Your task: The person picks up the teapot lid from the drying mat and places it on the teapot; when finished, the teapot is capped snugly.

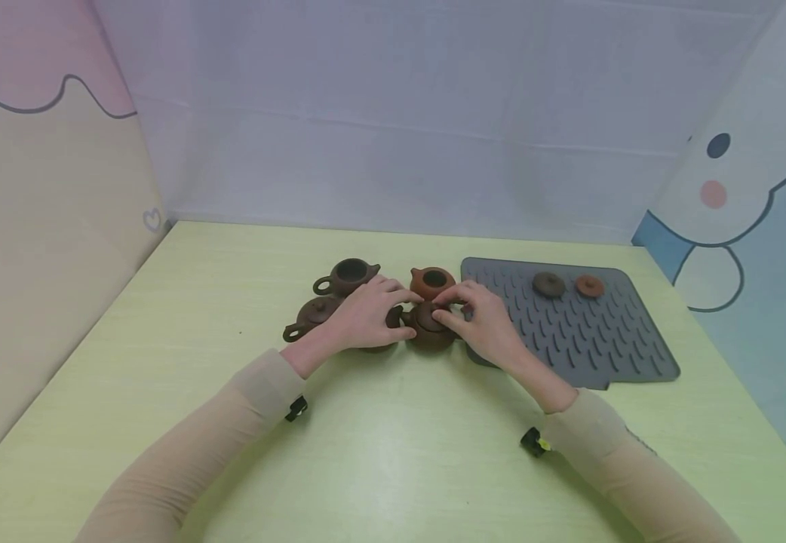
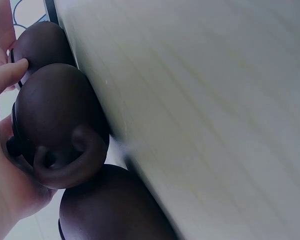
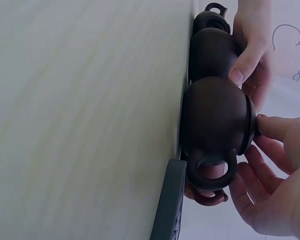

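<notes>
A dark brown teapot [image 1: 431, 343] stands at the right end of the front row, its handle toward the mat in the right wrist view. My left hand [image 1: 368, 313] holds its spout side, the thumb at the front and the index finger behind. From the right, my right hand [image 1: 491, 324] pinches the knob of its lid [image 3: 250, 125], which sits on the teapot. Partly under my left hand is another brown teapot [image 2: 57, 102]. Farther left stands a lidded brown teapot [image 1: 314, 311]. Behind are a lidless dark teapot [image 1: 348, 279] and a lidless reddish-orange teapot [image 1: 427, 285].
To the right lies a grey ridged mat [image 1: 569, 339], its left edge close to the held teapot. On it rest a dark lid [image 1: 549, 285] and a reddish lid [image 1: 590, 286]. The pale wooden table [image 1: 393, 452] ends at a curtain [image 1: 393, 151] behind.
</notes>
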Demonstrator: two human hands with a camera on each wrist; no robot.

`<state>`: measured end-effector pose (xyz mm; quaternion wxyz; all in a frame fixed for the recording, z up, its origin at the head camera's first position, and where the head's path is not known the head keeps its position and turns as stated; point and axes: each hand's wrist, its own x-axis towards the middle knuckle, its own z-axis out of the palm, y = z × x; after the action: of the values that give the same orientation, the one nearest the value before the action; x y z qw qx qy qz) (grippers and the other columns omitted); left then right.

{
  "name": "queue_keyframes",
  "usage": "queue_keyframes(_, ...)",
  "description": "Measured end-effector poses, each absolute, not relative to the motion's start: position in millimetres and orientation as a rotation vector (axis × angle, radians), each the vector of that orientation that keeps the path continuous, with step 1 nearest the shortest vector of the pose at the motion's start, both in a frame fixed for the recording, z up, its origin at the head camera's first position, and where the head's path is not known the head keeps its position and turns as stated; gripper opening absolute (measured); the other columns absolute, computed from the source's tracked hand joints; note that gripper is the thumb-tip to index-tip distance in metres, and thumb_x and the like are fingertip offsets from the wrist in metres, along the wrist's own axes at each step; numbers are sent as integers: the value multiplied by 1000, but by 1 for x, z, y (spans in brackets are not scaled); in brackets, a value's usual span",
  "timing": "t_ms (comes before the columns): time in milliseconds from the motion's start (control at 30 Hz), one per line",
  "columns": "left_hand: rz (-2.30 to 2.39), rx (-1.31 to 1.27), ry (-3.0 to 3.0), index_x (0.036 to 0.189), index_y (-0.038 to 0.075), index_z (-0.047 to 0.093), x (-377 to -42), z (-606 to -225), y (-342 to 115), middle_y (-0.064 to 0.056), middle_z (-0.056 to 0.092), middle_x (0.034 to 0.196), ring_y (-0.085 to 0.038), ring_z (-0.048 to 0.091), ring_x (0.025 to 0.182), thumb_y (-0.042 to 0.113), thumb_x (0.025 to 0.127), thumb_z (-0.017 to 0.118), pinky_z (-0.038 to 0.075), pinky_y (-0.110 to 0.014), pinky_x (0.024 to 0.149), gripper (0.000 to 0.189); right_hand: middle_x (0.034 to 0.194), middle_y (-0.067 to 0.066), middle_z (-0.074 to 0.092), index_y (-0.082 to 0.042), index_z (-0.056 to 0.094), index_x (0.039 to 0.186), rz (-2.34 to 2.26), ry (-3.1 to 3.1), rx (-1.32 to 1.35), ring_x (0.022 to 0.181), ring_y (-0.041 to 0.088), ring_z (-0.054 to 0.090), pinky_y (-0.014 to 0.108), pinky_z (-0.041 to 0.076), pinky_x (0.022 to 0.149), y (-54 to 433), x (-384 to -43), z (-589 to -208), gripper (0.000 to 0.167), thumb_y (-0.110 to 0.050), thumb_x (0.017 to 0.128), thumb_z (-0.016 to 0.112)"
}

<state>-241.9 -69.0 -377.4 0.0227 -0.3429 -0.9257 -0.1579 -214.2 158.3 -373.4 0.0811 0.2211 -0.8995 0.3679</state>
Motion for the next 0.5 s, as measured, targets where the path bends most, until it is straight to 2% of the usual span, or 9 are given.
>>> queue_keyframes(233, -481, -1066, -2852, 133, 20, 62, -242, -379, -70, -5, 64, 128, -25, 53, 123, 45, 88, 70, 38, -45, 115, 52, 109, 5, 68, -14, 72, 107, 1091, -2720, 658, 101, 24, 61, 43, 52, 84, 159, -216, -375, 18, -22, 90, 73)
queue_keyframes(500, -471, -1090, -2799, 131, 21, 63, -240, -376, -74, -5, 65, 126, -27, 55, 121, 47, 88, 69, 44, -45, 106, 51, 109, 5, 68, -14, 71, 106, 1107, -2726, 650, 99, 26, 61, 46, 51, 84, 158, -215, -376, 18, -22, 90, 73)
